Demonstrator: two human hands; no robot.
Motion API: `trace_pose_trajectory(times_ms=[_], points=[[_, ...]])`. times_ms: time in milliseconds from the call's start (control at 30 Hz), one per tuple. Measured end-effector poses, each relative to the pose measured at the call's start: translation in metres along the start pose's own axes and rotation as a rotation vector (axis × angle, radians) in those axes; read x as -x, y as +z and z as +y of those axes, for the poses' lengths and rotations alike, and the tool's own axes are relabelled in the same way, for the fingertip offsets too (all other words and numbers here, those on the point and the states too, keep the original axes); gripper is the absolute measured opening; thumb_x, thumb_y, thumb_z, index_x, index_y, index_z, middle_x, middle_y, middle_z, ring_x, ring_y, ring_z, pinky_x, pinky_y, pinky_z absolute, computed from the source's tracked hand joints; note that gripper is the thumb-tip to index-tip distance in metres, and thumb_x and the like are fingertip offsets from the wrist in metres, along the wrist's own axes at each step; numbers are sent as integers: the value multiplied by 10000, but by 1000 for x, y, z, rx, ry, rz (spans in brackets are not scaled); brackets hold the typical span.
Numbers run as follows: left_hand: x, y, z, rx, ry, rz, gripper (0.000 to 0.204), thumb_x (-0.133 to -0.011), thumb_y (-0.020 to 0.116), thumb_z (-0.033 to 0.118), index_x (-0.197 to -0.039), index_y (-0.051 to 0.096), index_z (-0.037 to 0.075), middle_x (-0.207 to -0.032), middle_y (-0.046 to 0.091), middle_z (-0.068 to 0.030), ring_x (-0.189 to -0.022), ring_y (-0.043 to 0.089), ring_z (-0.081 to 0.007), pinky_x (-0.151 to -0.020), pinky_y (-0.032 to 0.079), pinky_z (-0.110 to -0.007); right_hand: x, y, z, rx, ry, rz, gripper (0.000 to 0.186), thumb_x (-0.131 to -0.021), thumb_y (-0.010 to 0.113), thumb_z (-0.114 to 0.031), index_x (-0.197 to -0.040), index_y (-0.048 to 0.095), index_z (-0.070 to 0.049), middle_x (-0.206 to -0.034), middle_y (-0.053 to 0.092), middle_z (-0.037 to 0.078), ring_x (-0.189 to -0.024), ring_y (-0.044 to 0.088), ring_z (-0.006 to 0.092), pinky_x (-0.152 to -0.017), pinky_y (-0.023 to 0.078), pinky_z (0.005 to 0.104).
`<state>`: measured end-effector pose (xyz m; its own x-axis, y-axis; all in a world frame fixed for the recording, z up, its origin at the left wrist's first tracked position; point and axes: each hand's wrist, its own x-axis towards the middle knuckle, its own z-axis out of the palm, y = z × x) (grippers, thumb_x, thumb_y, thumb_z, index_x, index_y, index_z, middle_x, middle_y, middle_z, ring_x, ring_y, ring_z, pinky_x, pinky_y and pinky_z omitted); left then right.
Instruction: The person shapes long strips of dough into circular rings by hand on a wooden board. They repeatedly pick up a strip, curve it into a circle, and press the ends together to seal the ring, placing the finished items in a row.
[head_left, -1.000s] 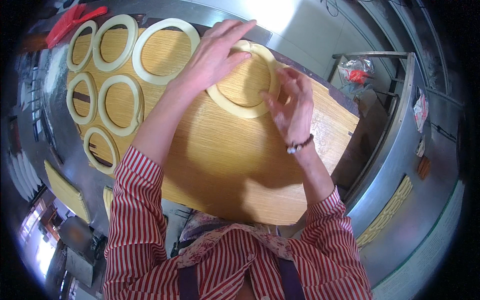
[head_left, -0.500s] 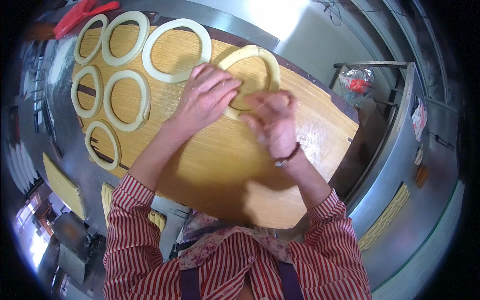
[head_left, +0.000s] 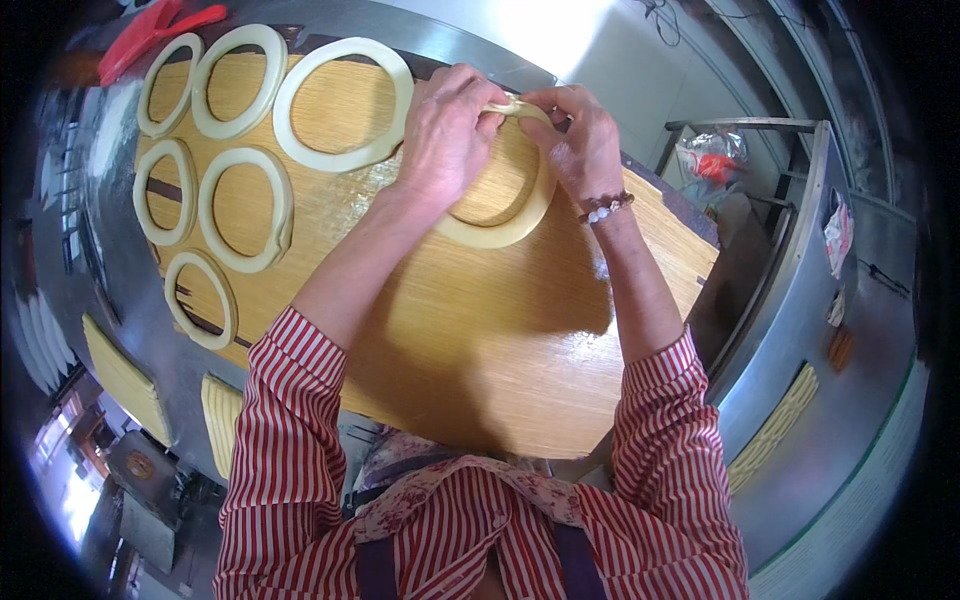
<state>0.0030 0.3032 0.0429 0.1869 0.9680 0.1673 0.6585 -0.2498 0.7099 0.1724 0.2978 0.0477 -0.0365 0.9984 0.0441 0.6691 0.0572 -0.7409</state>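
A pale dough ring (head_left: 500,234) lies near the far edge of the wooden board (head_left: 480,370). At its far side, my left hand (head_left: 452,130) pinches the joint of the ring between thumb and fingers. My right hand (head_left: 582,140), with a beaded bracelet at the wrist, grips the same joint from the right. The dough between the fingertips looks thin and slightly raised. Just left of my left hand is a large finished-looking dough ring (head_left: 335,161), lying flat. Several more rings, such as a smaller one (head_left: 230,330), lie on the board's left part.
A red cloth-like item (head_left: 150,42) is at the far left. Stacks of dough strips (head_left: 128,380) rest on the metal surface at left, and more strips (head_left: 775,428) at right. A metal frame (head_left: 750,127) with a plastic bag (head_left: 713,160) stands right of the board.
Both hands have moved away from me, from over the ring's near and middle part to its far joint. There they now pinch the dough together.
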Motion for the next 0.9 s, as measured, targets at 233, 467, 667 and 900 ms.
trace_pose_trajectory(times_ms=[233,467,667,900], points=[[-9,0,-13,76,63,-106,137,-805,740,30,-939,723,54,-958,648,-50,-962,628,-226,-834,536,-346,-15,-6,10,-33,-47,-156,209,-787,750,-40,-986,725,-99,-929,658,111,-801,666,250,-752,553,360],[-15,-5,-13,121,52,-172,142,-817,750,47,-952,704,45,-948,643,-45,-893,631,-172,-787,549,-308,-20,-10,1,-11,12,-279,209,-804,721,-11,-1007,726,-62,-975,678,133,-887,689,270,-792,559,369],[-16,-15,2,186,-92,-195,131,-816,758,76,-883,661,21,-869,657,-76,-833,642,-197,-785,553,-343,-14,-17,-6,-49,18,-310,217,-781,754,-45,-997,743,-58,-987,699,150,-878,702,266,-803,570,369],[-29,-19,-10,169,-64,-337,138,-839,760,90,-943,696,26,-857,669,-58,-782,636,-142,-755,550,-292,-20,-12,-9,-38,26,-268,211,-732,818,-96,-929,757,-48,-935,718,125,-853,706,249,-767,577,345]])
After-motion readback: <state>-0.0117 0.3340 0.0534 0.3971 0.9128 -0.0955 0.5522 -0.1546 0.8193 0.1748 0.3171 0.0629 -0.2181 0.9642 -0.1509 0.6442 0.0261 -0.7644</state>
